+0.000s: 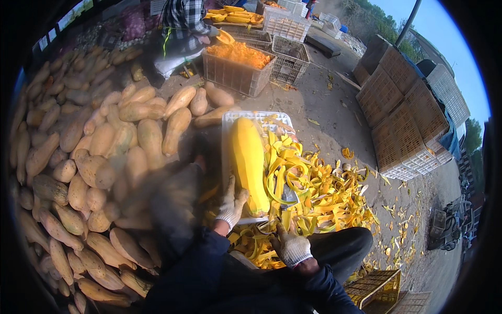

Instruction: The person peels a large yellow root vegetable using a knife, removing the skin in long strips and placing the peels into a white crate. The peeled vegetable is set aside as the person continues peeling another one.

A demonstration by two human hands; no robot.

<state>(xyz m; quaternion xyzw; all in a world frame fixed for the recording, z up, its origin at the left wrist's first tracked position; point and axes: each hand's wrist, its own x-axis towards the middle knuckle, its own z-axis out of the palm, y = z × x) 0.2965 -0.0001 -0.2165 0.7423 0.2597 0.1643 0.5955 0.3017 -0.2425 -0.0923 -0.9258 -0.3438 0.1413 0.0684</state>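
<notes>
A long peeled yellow squash (249,165) lies lengthwise on a white plastic crate (257,114) in front of me. My left hand (233,202), in a pale knit glove, grips the lower left side of the squash near its close end. Curled fingers hide much of a small tool, which looks like a peeler (268,227), in my gloved right hand (291,245). That hand is just below the near end of the squash, apart from it. Long yellow peel strips (313,196) are heaped along the crate's right side and beneath my right hand.
Unpeeled tan squashes (94,168) cover the ground at left. Ahead, a person (184,27) holds a squash piece over a crate (235,76) of orange pulp. Stacked crates (404,106) stand at right; a yellow crate (372,288) is at lower right.
</notes>
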